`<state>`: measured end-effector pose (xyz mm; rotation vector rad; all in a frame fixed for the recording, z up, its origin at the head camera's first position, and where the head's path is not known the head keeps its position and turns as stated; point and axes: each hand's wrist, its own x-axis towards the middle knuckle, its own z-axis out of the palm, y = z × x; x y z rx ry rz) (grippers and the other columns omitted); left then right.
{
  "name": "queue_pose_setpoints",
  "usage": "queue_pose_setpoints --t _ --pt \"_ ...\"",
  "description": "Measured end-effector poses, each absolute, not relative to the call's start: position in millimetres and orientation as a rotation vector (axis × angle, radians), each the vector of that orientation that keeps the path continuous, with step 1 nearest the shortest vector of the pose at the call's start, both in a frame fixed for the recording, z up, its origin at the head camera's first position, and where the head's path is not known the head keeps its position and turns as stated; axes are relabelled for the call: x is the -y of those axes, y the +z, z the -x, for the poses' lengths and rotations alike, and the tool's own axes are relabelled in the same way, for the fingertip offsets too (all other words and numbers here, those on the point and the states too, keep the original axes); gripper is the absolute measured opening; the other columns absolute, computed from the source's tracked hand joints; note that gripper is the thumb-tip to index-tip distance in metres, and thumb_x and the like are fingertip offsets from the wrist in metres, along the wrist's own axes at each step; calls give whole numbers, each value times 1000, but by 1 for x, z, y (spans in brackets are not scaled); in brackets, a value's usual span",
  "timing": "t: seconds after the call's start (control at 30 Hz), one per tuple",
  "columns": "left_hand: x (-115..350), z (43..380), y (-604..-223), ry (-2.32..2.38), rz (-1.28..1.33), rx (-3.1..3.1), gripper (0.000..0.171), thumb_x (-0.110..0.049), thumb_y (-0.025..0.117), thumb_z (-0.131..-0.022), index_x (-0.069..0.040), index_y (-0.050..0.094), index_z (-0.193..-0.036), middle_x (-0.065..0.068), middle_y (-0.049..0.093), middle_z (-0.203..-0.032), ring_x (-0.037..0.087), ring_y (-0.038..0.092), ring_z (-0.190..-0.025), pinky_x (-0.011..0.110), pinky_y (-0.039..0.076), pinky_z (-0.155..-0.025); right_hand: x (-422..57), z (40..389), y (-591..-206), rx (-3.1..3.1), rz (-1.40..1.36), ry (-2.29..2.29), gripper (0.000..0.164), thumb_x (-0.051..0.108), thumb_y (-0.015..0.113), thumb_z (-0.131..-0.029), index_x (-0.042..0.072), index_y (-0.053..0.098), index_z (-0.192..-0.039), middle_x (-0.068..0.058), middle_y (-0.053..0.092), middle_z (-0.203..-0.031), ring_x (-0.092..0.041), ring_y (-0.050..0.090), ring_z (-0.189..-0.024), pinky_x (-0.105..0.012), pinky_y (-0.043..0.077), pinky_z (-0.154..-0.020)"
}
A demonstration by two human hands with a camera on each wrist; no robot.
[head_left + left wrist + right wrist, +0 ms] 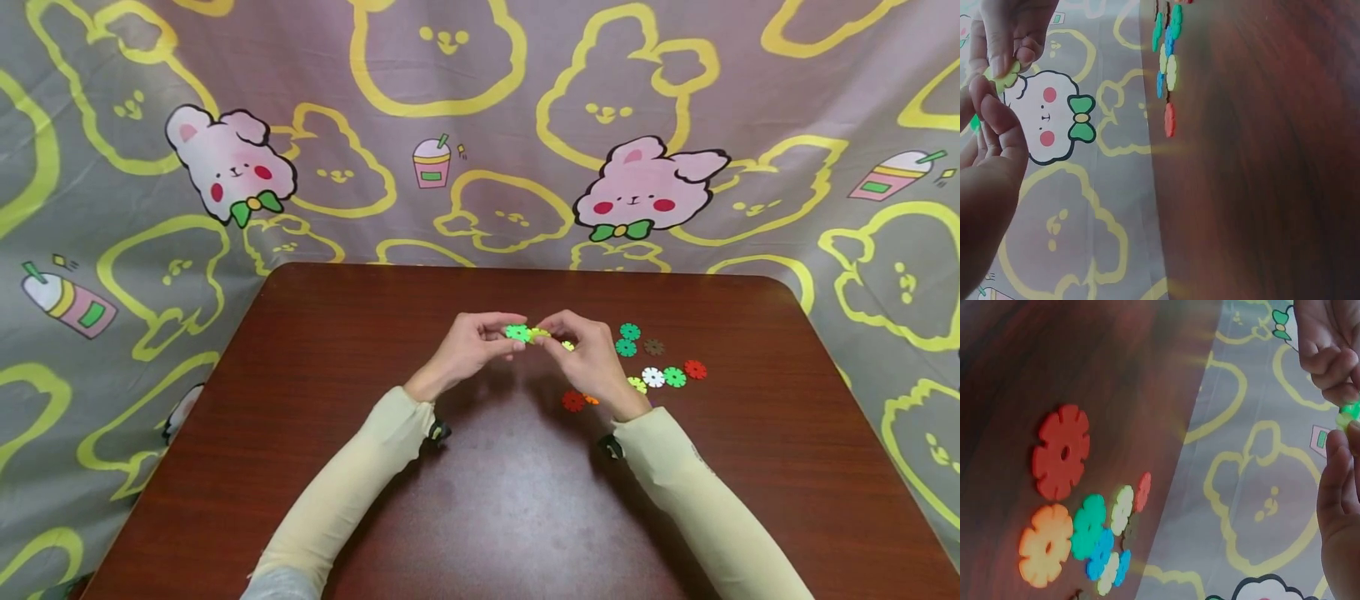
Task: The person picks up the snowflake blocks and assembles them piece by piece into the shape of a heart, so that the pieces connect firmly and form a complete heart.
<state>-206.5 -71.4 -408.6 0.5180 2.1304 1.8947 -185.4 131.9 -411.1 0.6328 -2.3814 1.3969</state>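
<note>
Bright green notched plastic disc (517, 332) is held above the tabletop (487, 508), its rim meeting a yellow-green notched plastic disc (538, 335); whether their slots interlock is too small to tell. The left hand (468, 348) pinches the green one between thumb and fingers, closed down to its thin body, and the right hand (588, 350) pinches the yellow-green one in much the same way. Both pieces look light, thin and fairly stiff, unlikely to break yet perhaps smooth enough to twist in a loose pinch, so the flat faces near the outer edge, clear of the slots, should give the surest hold.

Closest on the tabletop, a red notched disc (573, 401) lies beside an orange notched disc (592, 399) partly hidden by the right hand. Farther off, a white-looking notched disc (653, 377) lies next to a second green disc (675, 377). Beyond them are a brown notched disc (654, 347) and two teal notched discs (630, 332), close together. Behind hangs a grey printed cloth (487, 150).
</note>
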Motion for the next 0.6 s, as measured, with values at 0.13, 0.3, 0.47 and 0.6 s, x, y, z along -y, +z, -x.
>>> queue_pose_setpoints --t 0.13,0.3,0.47,0.6 --pt "72 205 -409 1919 -493 -2094 36 -4 72 -85 -1 66 -120 20 72 -93 31 69 -74 56 54 -79 -129 183 -413 2342 -610 1397 9 9 75 -83 10 70 -91 -3 73 -83 -12 68 -74 -23 53 -71" --pt "72 204 -409 1941 -492 -2035 41 -4 70 -86 -1 63 -126 30 67 -109 12 68 -70 62 49 -85 -127 183 -414 2292 -613 1405 10 6 76 -81 8 71 -89 -4 73 -82 -11 67 -73 -20 52 -70" --pt "74 203 -407 1940 -494 -2017 44 -3 70 -86 -2 60 -130 32 64 -112 10 67 -69 42 57 -79 -126 185 -413 2271 -624 1461 8 7 77 -82 8 71 -88 -4 74 -81 -13 68 -71 -18 52 -70" --pt "75 204 -404 1935 -495 -2019 45 -3 70 -86 -4 60 -130 26 68 -110 22 67 -70 29 57 -72 -126 186 -411 2286 -613 1503 8 9 77 -82 8 72 -88 -5 74 -82 -17 69 -71 -17 52 -69"
